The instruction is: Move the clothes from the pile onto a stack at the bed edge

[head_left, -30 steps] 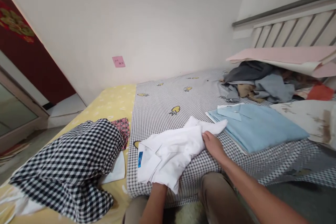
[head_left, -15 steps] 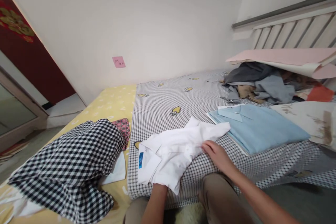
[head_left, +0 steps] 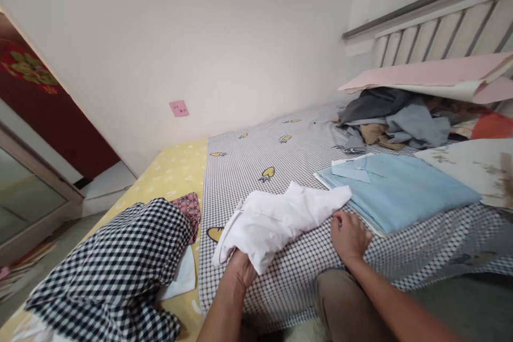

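Step, as judged: handling a white shirt (head_left: 280, 219) from inside; the next move seems to call for a sure right-hand hold on the cloth.
Left hand (head_left: 242, 270): fingers hidden within the shirt; grip cannot be told.
Right hand (head_left: 350, 235): loosely closed by the lower right edge, no cloth seen in it.
Shirt: plain, rumpled, bunched; on the bed (head_left: 304, 155), beside a folded blue shirt (head_left: 401, 187).

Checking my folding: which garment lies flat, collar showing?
The light blue shirt, right of your right hand; the white garment partly covers your left hand, the checked garment lies rumpled.
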Motion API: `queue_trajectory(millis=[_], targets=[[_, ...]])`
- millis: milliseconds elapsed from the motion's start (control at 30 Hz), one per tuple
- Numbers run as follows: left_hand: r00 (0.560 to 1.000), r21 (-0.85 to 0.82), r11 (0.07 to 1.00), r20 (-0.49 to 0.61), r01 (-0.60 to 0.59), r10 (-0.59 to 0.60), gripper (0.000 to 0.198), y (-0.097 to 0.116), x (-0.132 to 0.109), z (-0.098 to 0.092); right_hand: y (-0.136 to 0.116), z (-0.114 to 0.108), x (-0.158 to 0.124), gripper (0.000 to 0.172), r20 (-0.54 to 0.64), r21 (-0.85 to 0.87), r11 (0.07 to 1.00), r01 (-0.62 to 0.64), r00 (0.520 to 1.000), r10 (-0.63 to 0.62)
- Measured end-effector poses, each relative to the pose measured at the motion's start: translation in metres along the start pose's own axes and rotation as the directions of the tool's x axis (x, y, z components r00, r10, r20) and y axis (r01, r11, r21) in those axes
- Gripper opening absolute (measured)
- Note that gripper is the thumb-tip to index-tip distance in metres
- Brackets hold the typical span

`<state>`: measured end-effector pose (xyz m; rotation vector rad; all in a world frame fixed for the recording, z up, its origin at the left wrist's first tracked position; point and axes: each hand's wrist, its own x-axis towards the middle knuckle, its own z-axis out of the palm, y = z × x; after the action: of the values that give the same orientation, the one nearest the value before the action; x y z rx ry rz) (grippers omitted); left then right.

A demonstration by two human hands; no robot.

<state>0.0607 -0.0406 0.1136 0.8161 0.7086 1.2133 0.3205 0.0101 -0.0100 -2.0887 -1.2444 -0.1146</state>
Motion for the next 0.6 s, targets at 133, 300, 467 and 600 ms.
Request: queue_trajectory(millis=[133,300,467,600], targets=[[0.999,0.011,0.999,0.016,-0.050,0.050,0.067,0.013,0.010,0.016,0.004,0.001,-0.001,0.022,0.007,-0.012,0.999,0.038,0.999,-0.038],[0.864,-0.045,0.866,-0.112,-0.498,0.491,0.074,0.111,0.021,0.023,0.007,0.003,-0.001,0.023,0.014,-0.057,0.997,0.055,0.998,-0.054],[0.596,0.172,0.627,-0.202,-0.759,0.777,0.064,0.210,-0.001,-0.001,0.013,0.006,-0.002,0.024,0.012,-0.061,0.993,0.101,0.995,-0.101],[0.716,0.311,0.800,-0.359,-0.514,0.599,0.062,0.192,-0.015,-0.032,0.017,0.008,-0.004,0.024,-0.007,-0.048,0.991,0.126,0.992,-0.127]])
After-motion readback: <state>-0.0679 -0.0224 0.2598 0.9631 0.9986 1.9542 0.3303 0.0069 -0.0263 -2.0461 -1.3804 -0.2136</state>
